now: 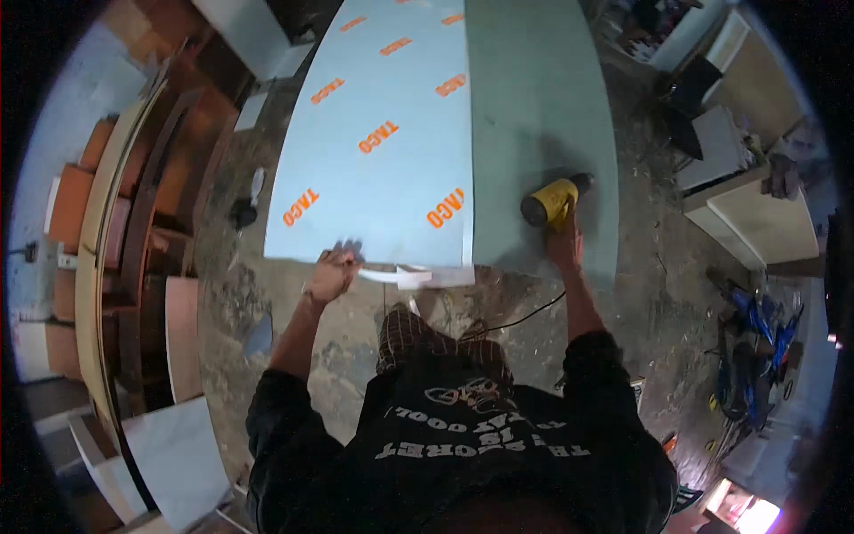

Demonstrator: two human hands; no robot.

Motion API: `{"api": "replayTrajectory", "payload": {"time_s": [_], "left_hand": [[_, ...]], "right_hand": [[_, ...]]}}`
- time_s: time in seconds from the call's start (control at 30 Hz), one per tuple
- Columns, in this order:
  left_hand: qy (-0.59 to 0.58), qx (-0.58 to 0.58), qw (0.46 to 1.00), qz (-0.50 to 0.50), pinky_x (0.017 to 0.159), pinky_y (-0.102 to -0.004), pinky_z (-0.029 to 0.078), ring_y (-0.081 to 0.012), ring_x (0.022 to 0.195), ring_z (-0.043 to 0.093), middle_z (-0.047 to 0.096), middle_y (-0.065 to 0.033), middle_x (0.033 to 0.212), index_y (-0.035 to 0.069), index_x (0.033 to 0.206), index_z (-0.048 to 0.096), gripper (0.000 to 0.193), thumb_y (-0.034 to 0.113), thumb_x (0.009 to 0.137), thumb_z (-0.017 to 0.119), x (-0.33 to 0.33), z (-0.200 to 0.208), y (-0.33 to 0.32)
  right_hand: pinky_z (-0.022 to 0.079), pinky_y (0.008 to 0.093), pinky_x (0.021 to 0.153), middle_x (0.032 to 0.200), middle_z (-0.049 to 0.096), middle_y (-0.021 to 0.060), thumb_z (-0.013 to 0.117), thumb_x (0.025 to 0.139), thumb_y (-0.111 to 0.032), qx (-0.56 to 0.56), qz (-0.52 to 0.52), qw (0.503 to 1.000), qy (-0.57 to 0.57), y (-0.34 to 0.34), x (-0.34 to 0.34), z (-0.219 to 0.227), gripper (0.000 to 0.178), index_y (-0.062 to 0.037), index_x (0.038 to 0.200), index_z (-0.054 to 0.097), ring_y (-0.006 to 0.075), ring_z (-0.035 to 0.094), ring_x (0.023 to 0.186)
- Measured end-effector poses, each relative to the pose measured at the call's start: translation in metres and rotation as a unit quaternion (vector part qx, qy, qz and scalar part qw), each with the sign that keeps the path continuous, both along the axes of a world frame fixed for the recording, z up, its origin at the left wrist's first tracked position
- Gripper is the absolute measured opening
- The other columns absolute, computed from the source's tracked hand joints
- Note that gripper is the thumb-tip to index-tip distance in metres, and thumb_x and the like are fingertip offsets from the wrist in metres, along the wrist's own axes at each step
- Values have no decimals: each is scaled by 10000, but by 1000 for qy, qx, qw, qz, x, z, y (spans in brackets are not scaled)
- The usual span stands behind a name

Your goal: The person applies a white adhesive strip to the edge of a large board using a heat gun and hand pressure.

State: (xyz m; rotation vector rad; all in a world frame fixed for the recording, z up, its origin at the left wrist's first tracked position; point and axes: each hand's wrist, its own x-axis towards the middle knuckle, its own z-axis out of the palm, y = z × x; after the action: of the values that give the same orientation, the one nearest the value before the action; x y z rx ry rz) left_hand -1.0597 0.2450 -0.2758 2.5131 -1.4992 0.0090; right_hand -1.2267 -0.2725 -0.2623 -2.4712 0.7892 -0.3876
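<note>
Panel top broad, bare toward far edge: free passage. Yellow heat gun blocks near right edge. Loose film strip hangs off near edge. Stacked boards crowd floor left; cabinet right.

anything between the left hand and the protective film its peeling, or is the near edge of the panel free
Nothing visible stands between them. The left hand is already at the near edge of the panel, on the pale blue film. The right hand holds the yellow power tool off to the side.
</note>
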Motion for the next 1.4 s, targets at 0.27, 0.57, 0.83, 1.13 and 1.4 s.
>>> {"api": "replayTrajectory", "payload": {"time_s": [0.27, 0.57, 0.83, 1.13, 1.4], "left_hand": [[-62, -96, 991, 76, 746, -427, 434, -276, 922, 560, 579, -75, 965, 169, 949, 677, 168, 158, 785, 640, -26, -5, -4], [-5, -49, 979, 198, 792, -373, 465, -245, 927, 565, 578, -71, 914, 172, 1013, 690, 242, 125, 793, 600, -49, -8, -8], [9, -54, 941, 333, 756, -395, 516, -271, 888, 636, 648, -102, 998, 212, 1127, 652, 321, 161, 816, 594, -73, -17, -25], [94, -133, 874, 459, 682, -418, 540, -336, 845, 638, 649, -122, 966, 193, 1155, 624, 327, 198, 829, 604, -91, -17, -57], [122, -276, 805, 511, 746, -410, 522, -324, 856, 652, 639, -188, 932, 80, 1118, 614, 407, 261, 754, 611, -110, -15, -75]], "right_hand": [[455, 467, 850, 1192, 570, 182, 643, 817, -173, -158, -4, 982, -100, 32, -7, 2, 677, -147, 1420, 336, 373, 561, 1037], [509, 345, 752, 858, 643, 182, 760, 772, -275, 207, 92, 972, -56, 148, -18, -87, 436, -17, 1045, 538, 246, 645, 822], [502, 342, 707, 934, 610, 135, 741, 777, -143, 251, 230, 935, -101, 158, -23, -77, 468, 3, 1103, 438, 189, 600, 809], [465, 307, 757, 966, 605, 92, 608, 822, -29, 422, 196, 878, -109, 106, -27, -60, 300, 19, 1079, 461, 145, 567, 870], [422, 259, 636, 763, 533, 9, 605, 835, -143, 397, 100, 912, -20, 22, -21, 30, 235, -28, 1040, 593, 96, 483, 679]]}}
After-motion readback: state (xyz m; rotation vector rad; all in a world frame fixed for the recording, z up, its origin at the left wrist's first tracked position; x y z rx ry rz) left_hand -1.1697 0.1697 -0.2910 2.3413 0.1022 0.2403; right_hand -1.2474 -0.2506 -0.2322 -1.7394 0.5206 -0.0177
